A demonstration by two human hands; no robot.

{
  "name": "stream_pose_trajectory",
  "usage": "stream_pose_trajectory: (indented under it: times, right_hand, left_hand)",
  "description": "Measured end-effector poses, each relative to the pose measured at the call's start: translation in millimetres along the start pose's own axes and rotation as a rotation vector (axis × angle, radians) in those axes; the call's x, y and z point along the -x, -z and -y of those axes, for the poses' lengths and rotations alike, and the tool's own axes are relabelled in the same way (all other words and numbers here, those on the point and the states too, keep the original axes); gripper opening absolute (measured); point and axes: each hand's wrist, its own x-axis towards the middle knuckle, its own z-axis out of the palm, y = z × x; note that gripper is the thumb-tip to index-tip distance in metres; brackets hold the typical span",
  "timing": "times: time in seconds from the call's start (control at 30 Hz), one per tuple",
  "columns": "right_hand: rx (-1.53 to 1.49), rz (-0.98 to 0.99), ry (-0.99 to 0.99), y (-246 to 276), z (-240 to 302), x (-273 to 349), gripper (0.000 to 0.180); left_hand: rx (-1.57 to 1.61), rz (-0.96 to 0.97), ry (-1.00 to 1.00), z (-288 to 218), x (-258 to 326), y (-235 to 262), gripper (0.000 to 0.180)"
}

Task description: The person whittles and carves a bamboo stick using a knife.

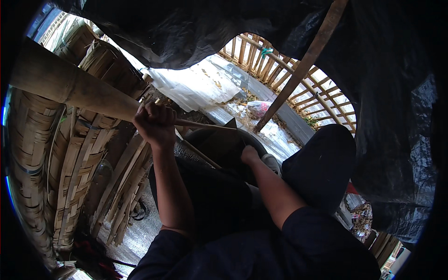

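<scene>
"Bamboo strip [205, 125] in hand, I see: how far along is the work?"

"Partway, I'd judge. The strip is already slender, but it is gripped, not laid aside; what remains to be done on it doesn't show."

"Where is it?"

"It runs rightward from the fingers of the left hand [156, 123], ending above those of the right hand [249, 154]."

"And the fingers?"

"Left ones curl tightly round the strip, a thick bamboo pole [70, 86] just to their left, split bamboo slats [123, 186] below them. Right ones sit near a dark pointed piece [226, 137]; in that shadow I can't tell how far they close, or on what."
</scene>
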Motion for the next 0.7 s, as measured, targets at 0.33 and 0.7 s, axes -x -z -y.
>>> stream_pose_trajectory:
  times: [0.33, 0.7]
  right_hand:
    - [-0.224, -0.192, 0.023, 37, 84, 12, 0.027]
    - [-0.439, -0.112, 0.554, 97, 208, 93, 0.013]
  left_hand:
    - [-0.003, -0.022, -0.01, 1, -6, -8, 0.035]
    - [-0.075, -0.191, -0.145, 5, -1, -18, 0.032]
